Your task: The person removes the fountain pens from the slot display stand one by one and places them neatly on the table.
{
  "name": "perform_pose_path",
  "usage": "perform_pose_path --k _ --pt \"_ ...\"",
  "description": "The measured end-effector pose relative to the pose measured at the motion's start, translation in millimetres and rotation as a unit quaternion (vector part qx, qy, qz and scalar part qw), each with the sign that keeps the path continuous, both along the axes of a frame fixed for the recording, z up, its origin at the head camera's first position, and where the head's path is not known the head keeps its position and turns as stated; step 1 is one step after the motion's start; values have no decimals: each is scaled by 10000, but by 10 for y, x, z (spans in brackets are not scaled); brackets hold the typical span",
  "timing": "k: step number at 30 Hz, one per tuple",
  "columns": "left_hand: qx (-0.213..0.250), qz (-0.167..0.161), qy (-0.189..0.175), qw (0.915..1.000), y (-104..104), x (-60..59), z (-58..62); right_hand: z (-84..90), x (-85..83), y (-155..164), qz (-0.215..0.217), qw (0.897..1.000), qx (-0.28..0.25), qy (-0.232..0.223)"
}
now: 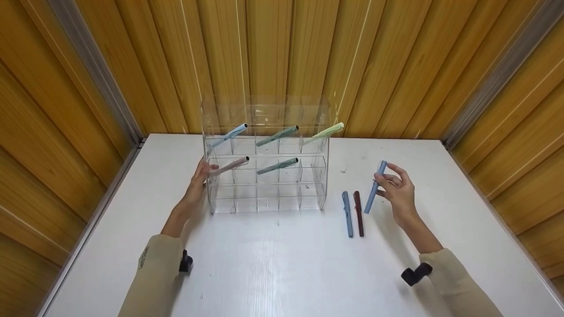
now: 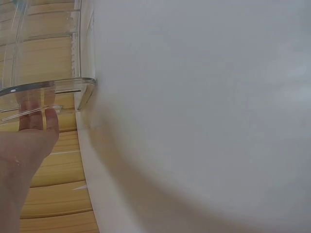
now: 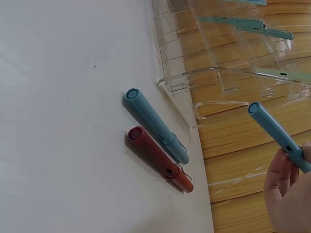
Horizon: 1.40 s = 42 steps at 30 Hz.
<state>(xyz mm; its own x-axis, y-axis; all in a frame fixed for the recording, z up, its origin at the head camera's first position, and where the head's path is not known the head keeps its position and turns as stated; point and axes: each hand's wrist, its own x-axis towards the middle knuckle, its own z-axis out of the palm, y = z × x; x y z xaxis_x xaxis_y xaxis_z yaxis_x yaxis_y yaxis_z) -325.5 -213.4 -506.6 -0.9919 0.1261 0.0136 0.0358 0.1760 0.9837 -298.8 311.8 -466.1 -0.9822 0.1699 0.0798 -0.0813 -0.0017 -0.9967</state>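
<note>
White table lies nearest, with cream sleeves at the lower edge; on it, just right of centre, a blue pen and a dark red pen lie side by side, almost touching. Beside them the right hand is raised off the surface, fingertips pinching a light blue pen near its upper half, the pen tilted with its lower end toward the two lying pens. Farther back the clear acrylic rack stands upright; the left hand rests against its left wall, fingers fairly straight, steadying it rather than clasping it. Five pens already slant in its upper two rows: three in the top row, two in the middle; the middle row's right cell looks free. To seat the held pen well, I judge it should be slid in end first at the angle of its neighbours, while the left hand braces the rack.
</note>
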Motion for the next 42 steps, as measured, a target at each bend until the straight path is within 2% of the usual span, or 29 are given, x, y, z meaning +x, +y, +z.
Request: perform_pose_path --k 11,22,31,38,42 --pt "89 2 24 10000 3 16 3 -167 -22 95 350 9977 492 -321" --pt "77 22 -17 10000 -1 38 -16 -262 -24 175 700 9920 931 -477" --pt "128 -11 -39 9999 4 24 11 -352 -28 254 704 9815 1674 -609" --pt "347 -24 12 9994 -4 5 -7 -432 -59 319 773 9736 1993 -803" --pt "324 -1 2 9995 -4 -4 -10 -457 -62 333 787 9699 2094 -965"
